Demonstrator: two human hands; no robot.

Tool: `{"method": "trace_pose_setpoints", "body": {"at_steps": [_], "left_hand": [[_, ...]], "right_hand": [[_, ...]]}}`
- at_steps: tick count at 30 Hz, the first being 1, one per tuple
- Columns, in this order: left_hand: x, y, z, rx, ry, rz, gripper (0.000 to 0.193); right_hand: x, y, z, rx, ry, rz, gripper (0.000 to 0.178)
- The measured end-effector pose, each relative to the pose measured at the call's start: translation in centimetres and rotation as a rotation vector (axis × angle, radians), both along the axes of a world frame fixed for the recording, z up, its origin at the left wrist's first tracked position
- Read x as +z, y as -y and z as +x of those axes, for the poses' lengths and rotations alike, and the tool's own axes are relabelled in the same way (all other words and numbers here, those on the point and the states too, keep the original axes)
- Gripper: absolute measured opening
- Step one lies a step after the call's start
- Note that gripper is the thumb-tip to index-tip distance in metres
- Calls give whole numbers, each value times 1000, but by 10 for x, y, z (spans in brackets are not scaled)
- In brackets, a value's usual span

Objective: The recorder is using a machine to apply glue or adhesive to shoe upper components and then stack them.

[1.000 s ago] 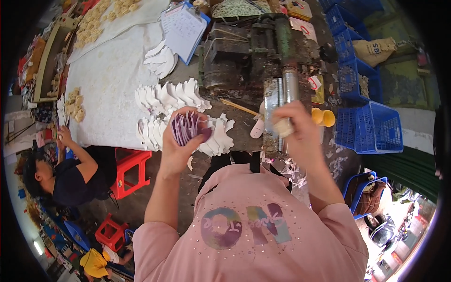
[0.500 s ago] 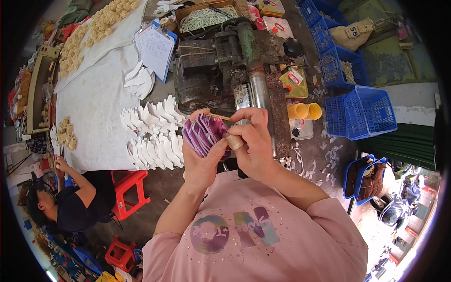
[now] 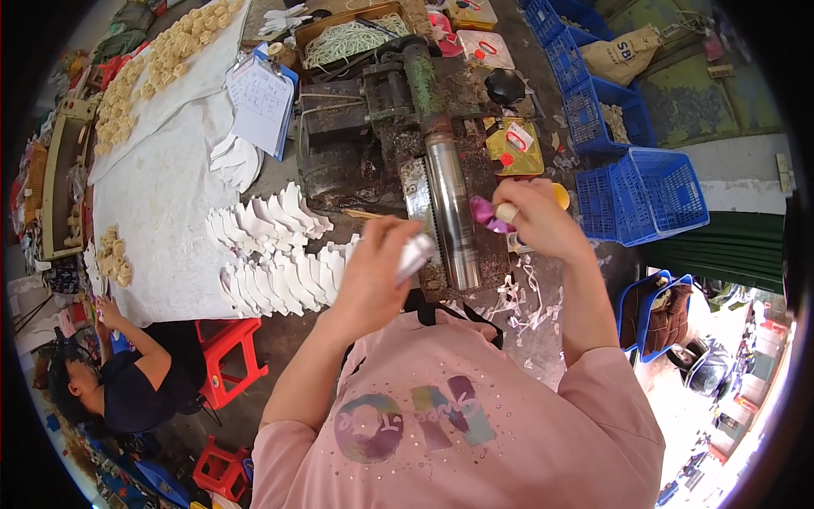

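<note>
My left hand (image 3: 373, 276) is closed around a whitish, purple-tinged bundle (image 3: 415, 257), blurred and seen partly past the fingers, just left of the machine's steel cylinder (image 3: 454, 212). Over the cylinder's right side, my right hand (image 3: 547, 222) pinches a shiny purple piece (image 3: 487, 214). A tan wrap (image 3: 507, 212) covers one of its fingertips. Left of my left hand, white curved pieces (image 3: 271, 222) stand in two rows on the white-covered table (image 3: 161, 246). A thin wooden stick (image 3: 363, 214) lies beyond that hand.
A greasy machine (image 3: 348, 127) fills the middle, with a clipboard (image 3: 263, 97) and a box of pale cord (image 3: 360, 38) around it. Blue crates (image 3: 666, 199) line the right. Scraps (image 3: 526, 297) litter the floor. Another person (image 3: 136, 369) works at left, near a red stool (image 3: 231, 360).
My hands have parted. The right one has swung right, away from the purple stack, with a purple piece. The left has turned over, so its bundle shows less. The view has shifted slightly.
</note>
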State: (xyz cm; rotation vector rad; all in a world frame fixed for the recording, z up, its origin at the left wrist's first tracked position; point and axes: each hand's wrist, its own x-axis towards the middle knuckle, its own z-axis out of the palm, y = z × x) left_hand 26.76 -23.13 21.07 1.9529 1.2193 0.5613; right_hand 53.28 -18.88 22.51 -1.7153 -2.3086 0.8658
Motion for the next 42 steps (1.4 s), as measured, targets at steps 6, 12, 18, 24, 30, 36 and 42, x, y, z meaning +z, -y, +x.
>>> {"method": "trace_pose_setpoints", "body": {"at_steps": [6,12,18,24,30,36,42], "left_hand": [[3,2,11,29,79,-205,55],[-13,12,-49,268,240,-41,53],[-75,55,-175,570,-427,136,53],[-121,107,-198,110,-765,-74,57],[-91,86,-195,36,-719,-506,53],[-29,46,-142,575,450,-436,50],[-8,21,-52,305,1165,-345,51]], "right_hand": [[-16,6,-29,-189,-238,296,11],[-24,13,-16,-403,-431,70,21],[-29,15,-21,-451,-516,24,19],[-25,13,-32,-452,-520,68,19],[-16,14,-35,-457,-551,109,18],[10,36,-89,-149,-736,94,18],[4,52,-158,-31,-751,84,24]]}}
